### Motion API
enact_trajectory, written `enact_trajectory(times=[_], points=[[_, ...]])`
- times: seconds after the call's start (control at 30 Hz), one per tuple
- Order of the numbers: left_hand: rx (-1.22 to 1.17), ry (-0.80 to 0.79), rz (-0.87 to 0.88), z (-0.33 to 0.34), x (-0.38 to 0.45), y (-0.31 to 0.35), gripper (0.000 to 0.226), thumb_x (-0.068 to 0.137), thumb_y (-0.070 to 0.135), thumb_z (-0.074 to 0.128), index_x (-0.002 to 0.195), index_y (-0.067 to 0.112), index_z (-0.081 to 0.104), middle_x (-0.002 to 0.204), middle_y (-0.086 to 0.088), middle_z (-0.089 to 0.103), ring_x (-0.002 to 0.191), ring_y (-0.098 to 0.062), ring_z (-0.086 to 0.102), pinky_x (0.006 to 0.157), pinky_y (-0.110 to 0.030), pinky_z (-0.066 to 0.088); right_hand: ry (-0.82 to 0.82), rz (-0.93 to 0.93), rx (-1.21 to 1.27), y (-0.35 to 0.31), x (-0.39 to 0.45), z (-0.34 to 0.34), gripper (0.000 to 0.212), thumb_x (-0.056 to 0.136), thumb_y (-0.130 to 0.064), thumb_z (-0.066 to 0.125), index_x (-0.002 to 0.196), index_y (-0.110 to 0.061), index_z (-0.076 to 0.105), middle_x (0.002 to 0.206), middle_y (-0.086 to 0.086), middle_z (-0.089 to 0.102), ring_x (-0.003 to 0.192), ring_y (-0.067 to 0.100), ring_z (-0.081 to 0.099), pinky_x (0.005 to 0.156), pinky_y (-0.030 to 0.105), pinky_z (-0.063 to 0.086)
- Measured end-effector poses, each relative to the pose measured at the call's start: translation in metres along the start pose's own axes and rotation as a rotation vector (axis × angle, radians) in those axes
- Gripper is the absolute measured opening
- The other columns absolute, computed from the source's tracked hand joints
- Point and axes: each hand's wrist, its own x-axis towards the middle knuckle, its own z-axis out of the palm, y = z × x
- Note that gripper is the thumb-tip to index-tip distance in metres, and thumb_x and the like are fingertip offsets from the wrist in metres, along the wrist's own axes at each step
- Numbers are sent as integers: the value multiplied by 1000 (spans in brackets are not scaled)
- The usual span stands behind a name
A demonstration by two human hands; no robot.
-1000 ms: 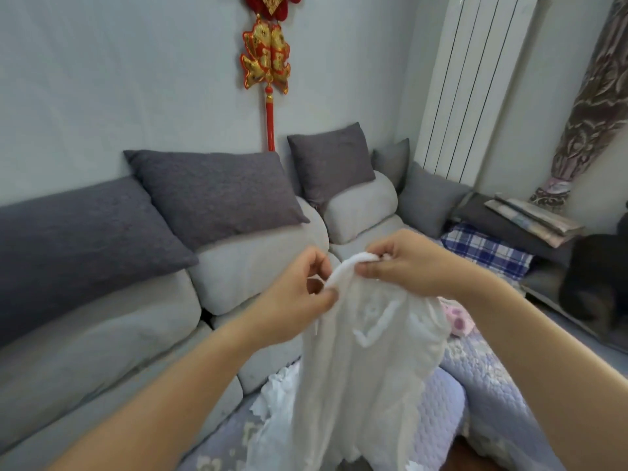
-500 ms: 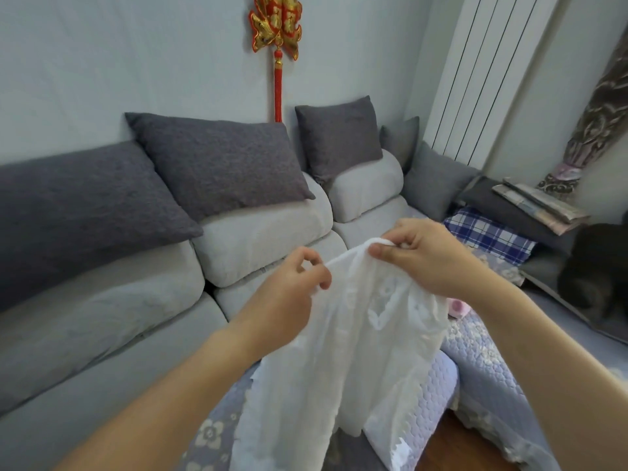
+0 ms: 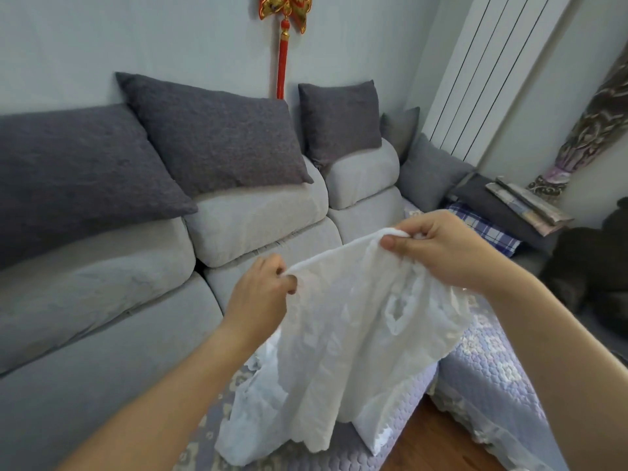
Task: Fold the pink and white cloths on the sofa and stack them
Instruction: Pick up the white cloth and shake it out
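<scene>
Closest to the camera, two bare arms reach forward from the bottom corners. Between them hangs the white cloth (image 3: 343, 351). It is up in the air above the flowery purple cover (image 3: 482, 375) that lies on the sofa seat. Its bottom edge hangs low, close to the cover, but I cannot tell if it touches.

The left hand (image 3: 260, 294) pinches the top edge of the cloth on one side, with its fingers curled tight around the hem. The right hand (image 3: 438, 248) pinches the same top edge on the other side and sits a little higher. The edge between them runs almost straight but slopes up to the right.

The step now looks like opening the cloth out flat before the first fold. To do it well, the hands should find the two real corners, pull the top edge tight and level, and let the wrinkles drop out. The cloth is thin and lacy, so it will flop and bunch easily.

Farther back is the grey sofa (image 3: 258, 219) with dark cushions (image 3: 217, 134) leaning on it. A blue checked cloth (image 3: 482, 229) lies at the far end. No pink cloth shows here.
</scene>
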Motion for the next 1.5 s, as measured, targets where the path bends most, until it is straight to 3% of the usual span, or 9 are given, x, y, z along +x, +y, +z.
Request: enact_trajectory(times=[0.37,0.47,0.6,0.77,0.97,1.1,1.27,1.4,1.5], points=[[-125,-50,-174,21,-28,-43,28,83,-3,58,94,23,57,104,5,49,86,-20,50,65,-32,46,181,139,219,11,-6,-16,16,94,-26,68,86,-22,80,83,6,78,78,24,75,77,42,60],[-53,-248,77,30,-42,-28,9,95,26,52,97,34,54,93,22,55,97,-26,62,81,-39,55,148,197,385,11,-9,-16,17,94,-24,67,87,-14,79,89,16,76,79,31,74,84,55,59],[-128,-404,360,58,-58,17,41,93,15,33,125,23,57,113,-2,52,100,-26,59,71,-32,49,43,149,389,3,-7,-8,20,94,-21,66,95,-4,77,93,23,75,85,34,73,83,54,59],[-804,-512,-150,46,-47,48,28,74,22,45,73,28,72,88,14,65,84,-4,64,76,-28,52,42,148,340,1,-6,-5,17,95,-24,66,96,-12,79,91,15,77,86,33,75,83,48,60],[-1012,-865,-205,42,-66,63,30,84,38,66,101,15,74,125,3,49,120,-14,57,109,-42,45,178,244,346,13,-3,-4,17,94,-27,69,86,-15,79,87,14,77,78,28,74,84,50,60],[-817,-856,-85,41,-79,70,30,83,49,65,82,19,70,133,20,41,118,1,52,101,-29,45,299,296,349,24,2,-4,18,92,-27,71,88,-11,78,87,17,76,81,33,74,83,52,60],[-542,-449,-92,32,-86,71,24,81,25,51,63,21,36,76,9,45,59,-9,40,54,-21,27,405,328,348,38,5,-6,19,91,-30,72,84,-13,78,82,12,76,74,28,73,80,48,62],[-609,-484,-226,26,-81,52,23,80,17,46,100,27,48,82,-1,54,70,-17,51,65,-37,45,470,317,333,38,4,0,21,92,-28,70,89,-9,76,86,16,76,78,31,74,76,43,62],[-743,-573,-205,10,-76,32,20,77,23,50,94,27,60,96,-6,61,84,-23,60,80,-45,49,483,323,337,41,3,1,18,94,-28,69,85,-13,75,77,7,75,68,20,73,71,36,60]])
